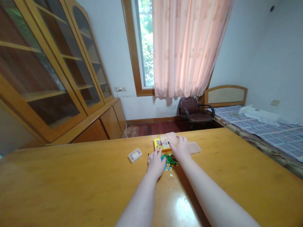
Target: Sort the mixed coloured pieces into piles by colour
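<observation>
A small pile of tiny colourful building bricks (169, 160), mostly green, blue and brown, lies on the table. Over its left edge rests my left hand (156, 164), fingers stretched and apart, their tips by the near edge of a yellow box (157, 144). My right hand (182, 148) is just beyond the pile, thumb and fingers around a pale translucent plastic tray (172, 138) tilted above the box. Part of that tray is hidden by the hand. Another flat pale tray (194, 147) lies right of my right hand.
A small clear plastic box (134, 155) with something white in it sits left of the bricks on the wooden table (71, 183). Beyond the table's far edge are a brown office chair (195, 110), a bed (255, 121) at right and a glass-door cabinet (59, 69) at left.
</observation>
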A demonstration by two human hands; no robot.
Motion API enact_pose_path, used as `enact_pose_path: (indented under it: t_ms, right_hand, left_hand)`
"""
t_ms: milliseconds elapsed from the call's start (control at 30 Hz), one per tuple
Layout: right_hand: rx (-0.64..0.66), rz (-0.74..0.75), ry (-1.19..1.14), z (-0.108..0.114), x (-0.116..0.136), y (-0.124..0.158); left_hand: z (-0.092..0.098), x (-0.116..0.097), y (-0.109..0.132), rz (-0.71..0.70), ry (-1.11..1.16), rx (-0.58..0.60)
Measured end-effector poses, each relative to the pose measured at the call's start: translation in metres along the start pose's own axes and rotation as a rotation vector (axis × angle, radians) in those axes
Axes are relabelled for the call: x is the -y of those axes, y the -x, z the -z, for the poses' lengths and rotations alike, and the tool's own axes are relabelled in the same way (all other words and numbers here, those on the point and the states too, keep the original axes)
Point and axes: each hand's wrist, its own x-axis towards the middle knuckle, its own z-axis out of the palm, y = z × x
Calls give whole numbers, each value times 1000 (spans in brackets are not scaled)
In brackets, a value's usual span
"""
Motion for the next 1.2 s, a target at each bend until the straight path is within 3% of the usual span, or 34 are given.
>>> enact_pose_path:
  t_ms: [267,433,700,800,867,933,1033,1067,1200]
  right_hand:
    - [81,10,188,-27,37,3]
    - [166,1,239,-29,38,8]
    - [154,77,220,-29,32,15]
    - [125,136,158,-14,10,0]
    - [198,183,62,3,-20,-18]
    - [412,221,-8,22,-59,-35]
    - [752,178,76,46,-114,-47]
    - [798,159,107,51,-127,-47]
    - [742,194,203,61,-146,-33]
  left_hand:
    - [1,0,1,-12,8,13]
    - [0,0,2,-14,45,13]
    - [-2,0,2,-38,49,21]
    - [-4,2,1,-40,42,20]
    - [-6,2,1,-38,41,21]
    - [-6,2,1,-34,41,16]
    - [-6,2,1,-23,43,9]
    - [-6,2,1,-22,47,9]
    - [-4,1,0,-17,66,16]
